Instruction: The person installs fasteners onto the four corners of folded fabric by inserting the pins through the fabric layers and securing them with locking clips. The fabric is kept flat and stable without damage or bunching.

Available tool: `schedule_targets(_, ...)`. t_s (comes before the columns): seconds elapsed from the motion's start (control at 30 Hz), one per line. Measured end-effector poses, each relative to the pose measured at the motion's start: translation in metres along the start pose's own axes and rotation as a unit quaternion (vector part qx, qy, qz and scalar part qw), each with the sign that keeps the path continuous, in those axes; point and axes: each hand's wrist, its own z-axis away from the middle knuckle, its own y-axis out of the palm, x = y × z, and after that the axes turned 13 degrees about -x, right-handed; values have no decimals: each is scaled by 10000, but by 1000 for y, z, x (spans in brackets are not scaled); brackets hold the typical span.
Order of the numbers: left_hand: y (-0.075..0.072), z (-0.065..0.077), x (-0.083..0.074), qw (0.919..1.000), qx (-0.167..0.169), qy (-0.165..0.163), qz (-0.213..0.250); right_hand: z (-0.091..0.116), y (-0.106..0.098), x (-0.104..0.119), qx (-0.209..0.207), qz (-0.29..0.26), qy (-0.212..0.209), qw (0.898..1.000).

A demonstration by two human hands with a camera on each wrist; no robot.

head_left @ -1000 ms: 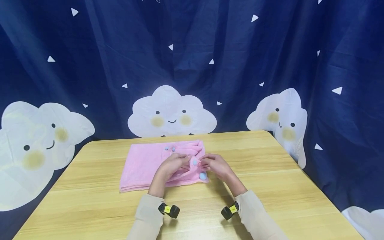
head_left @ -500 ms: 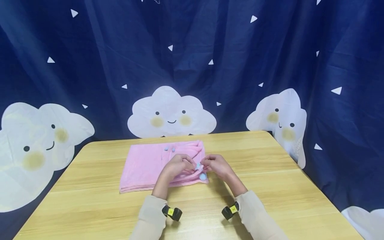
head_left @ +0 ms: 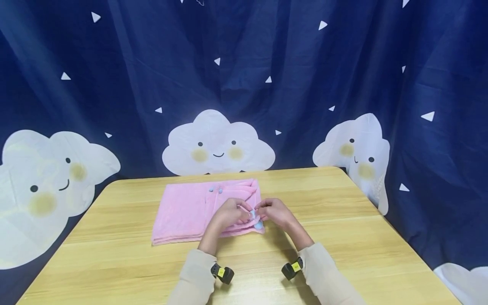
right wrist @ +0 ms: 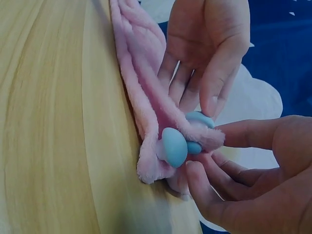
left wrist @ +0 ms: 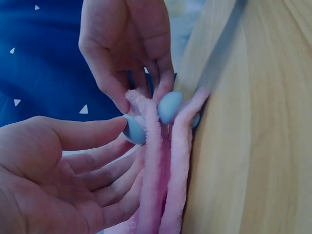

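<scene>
A folded pink plush cloth (head_left: 183, 209) lies on the table. Near its front right corner, my left hand (head_left: 228, 215) pinches a blue mushroom-shaped clip (left wrist: 134, 130) fixed through the upper layer, thumb on its cap. My right hand (head_left: 277, 212) faces it from the right and pinches the edge of that same upper layer (right wrist: 212, 139) beside the clip. Just beneath, a second blue clip (right wrist: 174, 147) with a rounded cap stands out of the lower layer's corner. A smaller blue piece (right wrist: 194, 147) shows under the upper layer.
Two more blue clips (head_left: 215, 189) sit at the cloth's back edge, near a folded-over flap. The wooden table (head_left: 126, 271) ends at a dark blue curtain (head_left: 244, 51) with cloud prints. Each wrist wears a black camera (head_left: 223, 273).
My left hand has moved right and slightly toward me, bringing the upper layer and its clip down closer to the front corner. My right hand has shifted only slightly.
</scene>
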Motion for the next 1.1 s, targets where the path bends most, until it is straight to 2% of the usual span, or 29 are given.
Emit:
schedule_targets(0.2,4,0,2,9997,-109,88,-198,0,0,-1,-64,296,-61,9995)
schedule_targets(0.3,5,0,2,9980,-158,298,-530,-2,0,-5,-99,545,-195,9983)
schedule_targets(0.43,6,0,3,9943,-54,509,-935,-5,1,-9,-109,1022,-495,9935)
schedule_targets(0.53,3,-1,3,9955,-98,408,-849,-5,1,-9,-146,1253,-564,9904)
schedule_targets(0.6,-2,-3,3,9958,-463,324,-723,-3,1,-8,-177,1289,-512,9902)
schedule_targets(0.67,-8,-5,3,9931,-1030,242,-507,-2,1,-7,-194,1279,-450,9906)
schedule_targets(0.77,-17,-7,4,9797,-1983,122,-266,0,1,-6,-194,1277,-396,9908)
schedule_targets(0.83,-22,-8,7,9719,-2351,5,-81,0,1,-5,-183,1255,-353,9913)
schedule_targets(0.9,-26,-8,11,9687,-2482,-96,43,0,1,-6,-173,1242,-331,9916)
schedule_targets(1.1,-31,-11,20,9690,-2446,-283,217,-1,3,-6,-180,1178,-241,9926)
